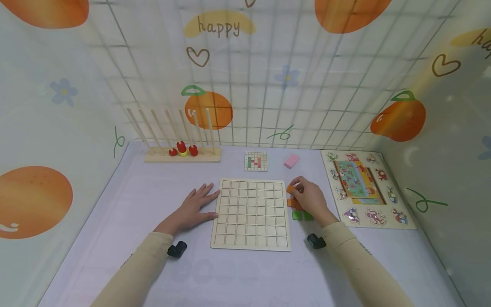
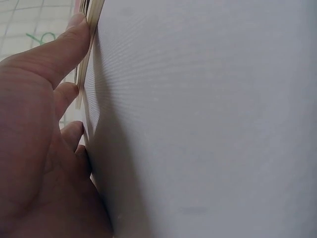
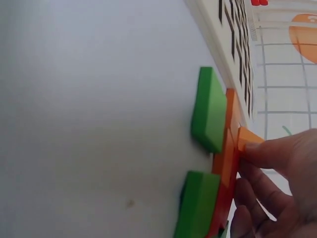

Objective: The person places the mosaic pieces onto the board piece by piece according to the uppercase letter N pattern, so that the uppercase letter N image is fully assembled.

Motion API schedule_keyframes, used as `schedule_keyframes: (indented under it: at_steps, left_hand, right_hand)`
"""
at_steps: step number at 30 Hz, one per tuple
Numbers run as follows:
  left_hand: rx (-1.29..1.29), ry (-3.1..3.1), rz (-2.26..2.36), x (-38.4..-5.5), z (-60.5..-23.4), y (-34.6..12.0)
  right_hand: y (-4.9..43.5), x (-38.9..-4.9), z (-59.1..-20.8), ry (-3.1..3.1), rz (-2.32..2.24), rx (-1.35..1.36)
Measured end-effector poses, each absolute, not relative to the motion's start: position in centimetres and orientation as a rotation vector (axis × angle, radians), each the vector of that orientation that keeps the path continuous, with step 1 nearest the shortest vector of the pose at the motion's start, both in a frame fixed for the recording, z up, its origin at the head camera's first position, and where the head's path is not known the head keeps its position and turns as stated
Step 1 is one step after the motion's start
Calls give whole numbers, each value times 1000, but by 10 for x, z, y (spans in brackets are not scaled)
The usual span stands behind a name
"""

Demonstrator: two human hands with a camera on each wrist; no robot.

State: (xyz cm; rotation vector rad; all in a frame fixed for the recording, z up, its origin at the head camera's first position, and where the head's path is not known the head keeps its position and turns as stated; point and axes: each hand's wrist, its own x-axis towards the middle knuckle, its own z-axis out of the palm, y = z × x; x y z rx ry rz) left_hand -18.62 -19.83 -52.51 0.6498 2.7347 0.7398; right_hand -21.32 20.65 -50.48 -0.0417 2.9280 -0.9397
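A wooden grid board (image 1: 251,215) with rows of square cells, all bare, lies flat in the middle of the table. My left hand (image 1: 193,209) has its fingers spread, with thumb and fingertips against the board's left edge. Beside the right edge, my right hand (image 1: 310,196) pinches an orange block (image 1: 290,188) between thumb and fingers. Under and around that hand sit more orange blocks (image 3: 226,148), a red one partly hidden behind them, and green blocks (image 1: 297,215). In the right wrist view, the thumb presses on the held block close to the others.
Behind the board lie a small pattern card (image 1: 255,161) with coloured squares and a pink block (image 1: 291,160). A wooden peg stand (image 1: 182,157) with several red beads and a yellow one stands back left. At right lies a picture puzzle board (image 1: 368,213).
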Motion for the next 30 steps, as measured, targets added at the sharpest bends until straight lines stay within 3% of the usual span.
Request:
schedule_keyframes:
  at_steps: [30]
  left_hand:
    - [651, 2735, 737, -188, -529, -199]
  right_hand:
    - [210, -209, -503, 2911, -1060, 20]
